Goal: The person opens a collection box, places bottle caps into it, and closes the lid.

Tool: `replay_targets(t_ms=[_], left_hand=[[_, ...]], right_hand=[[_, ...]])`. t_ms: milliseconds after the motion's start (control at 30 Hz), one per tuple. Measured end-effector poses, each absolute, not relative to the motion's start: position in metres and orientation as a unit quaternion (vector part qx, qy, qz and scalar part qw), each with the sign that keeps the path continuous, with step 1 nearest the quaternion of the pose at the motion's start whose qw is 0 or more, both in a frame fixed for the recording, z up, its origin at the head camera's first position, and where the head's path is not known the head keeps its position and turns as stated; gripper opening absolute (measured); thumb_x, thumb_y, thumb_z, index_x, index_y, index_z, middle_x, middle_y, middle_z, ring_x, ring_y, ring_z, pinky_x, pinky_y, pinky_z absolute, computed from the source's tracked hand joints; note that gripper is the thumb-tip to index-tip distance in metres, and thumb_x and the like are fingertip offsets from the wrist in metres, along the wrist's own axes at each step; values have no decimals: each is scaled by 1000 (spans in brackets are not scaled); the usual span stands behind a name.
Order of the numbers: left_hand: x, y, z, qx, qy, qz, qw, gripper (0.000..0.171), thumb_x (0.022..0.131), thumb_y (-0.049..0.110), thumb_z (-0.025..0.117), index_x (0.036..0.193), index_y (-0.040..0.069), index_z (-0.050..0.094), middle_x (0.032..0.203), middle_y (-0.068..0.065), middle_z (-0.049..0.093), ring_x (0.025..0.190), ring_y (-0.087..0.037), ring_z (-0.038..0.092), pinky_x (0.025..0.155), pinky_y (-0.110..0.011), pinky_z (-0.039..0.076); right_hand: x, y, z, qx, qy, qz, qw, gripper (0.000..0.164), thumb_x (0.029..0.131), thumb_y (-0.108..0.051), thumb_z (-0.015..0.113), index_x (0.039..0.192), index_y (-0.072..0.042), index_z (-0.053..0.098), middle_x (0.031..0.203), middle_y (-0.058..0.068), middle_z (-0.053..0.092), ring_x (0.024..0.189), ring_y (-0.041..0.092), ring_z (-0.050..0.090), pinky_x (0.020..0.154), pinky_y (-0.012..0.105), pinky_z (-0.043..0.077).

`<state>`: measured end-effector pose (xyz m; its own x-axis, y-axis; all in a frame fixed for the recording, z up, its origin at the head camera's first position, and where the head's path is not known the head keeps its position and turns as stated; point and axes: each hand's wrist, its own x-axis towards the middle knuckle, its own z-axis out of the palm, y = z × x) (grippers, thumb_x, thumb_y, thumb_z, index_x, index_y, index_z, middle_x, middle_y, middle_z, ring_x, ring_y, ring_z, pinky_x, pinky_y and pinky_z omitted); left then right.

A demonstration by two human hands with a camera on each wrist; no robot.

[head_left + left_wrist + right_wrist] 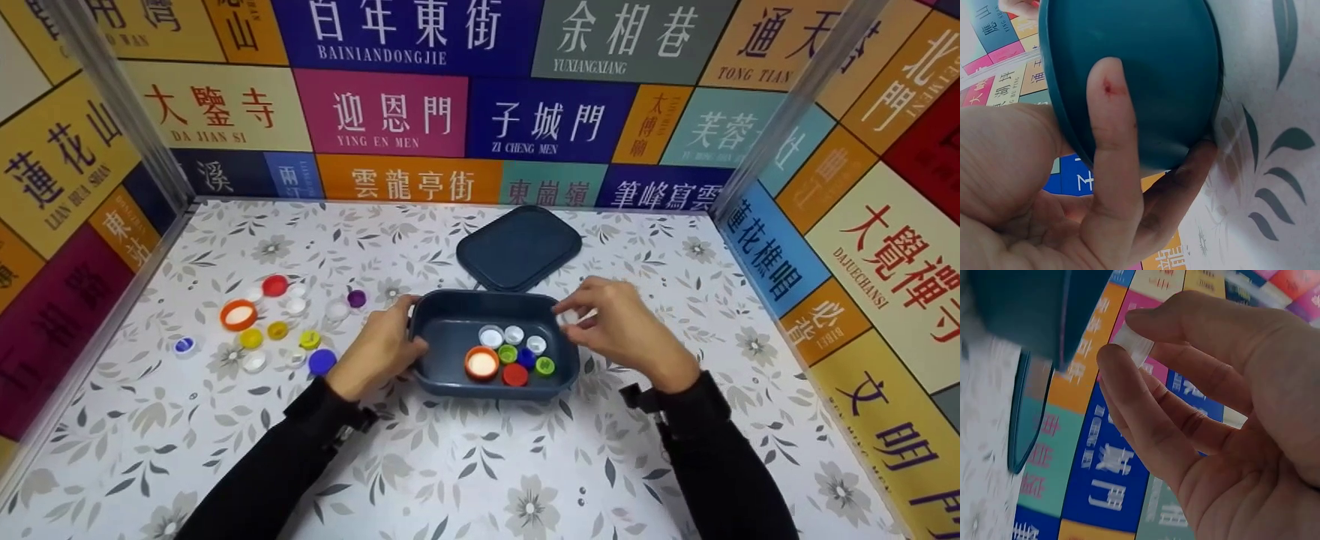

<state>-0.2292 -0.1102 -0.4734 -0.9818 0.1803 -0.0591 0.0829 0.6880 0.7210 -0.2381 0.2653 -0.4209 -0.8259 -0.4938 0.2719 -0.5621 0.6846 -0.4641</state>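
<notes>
A dark blue-grey plastic box (450,381) stands on the table with several bottle caps inside, among them an orange-rimmed cap (481,363), a red cap (515,375) and a green cap (544,366). My left hand (381,346) grips the box's left end, with fingers against the outer wall (1151,112) in the left wrist view. Beside the right rim, my right hand (626,326) pinches a small whitish translucent bottle cap (1134,344) between thumb and fingertips.
Left of the box lie several loose caps, including a red cap (274,286), an orange-rimmed cap (238,315), a blue cap (322,362) and a purple cap (356,298). Behind the box is its dark lid (520,247). Printed panels (390,116) wall in the table's back and sides.
</notes>
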Motion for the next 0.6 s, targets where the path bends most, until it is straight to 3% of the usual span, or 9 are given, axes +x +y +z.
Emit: replay_targets(t_ms=[267, 500, 600], left_hand=[[-229, -110, -473, 61, 914, 394, 77, 75, 100, 1, 74, 171, 2, 49, 144, -35, 75, 83, -28, 82, 62, -33, 68], [-230, -110, -473, 69, 923, 373, 59, 76, 97, 3, 75, 169, 0, 52, 139, -32, 78, 102, -33, 80, 79, -39, 70], [-230, -111, -473, 74, 924, 372, 54, 76, 96, 3, 76, 168, -1, 52, 138, -32, 78, 106, -36, 81, 86, -44, 71]], right_hand=[[-227, 229, -430, 336, -911, 238, -1, 24, 93, 2, 87, 115, -2, 90, 105, 16, 80, 89, 27, 79, 77, 29, 68], [-228, 212, -439, 368, -916, 155, -33, 22, 87, 8, 85, 104, -4, 91, 100, 10, 88, 95, 29, 81, 84, 43, 70], [-226, 209, -440, 362, -921, 134, -56, 23, 86, 8, 86, 102, -7, 93, 100, 4, 90, 98, 25, 84, 86, 43, 72]])
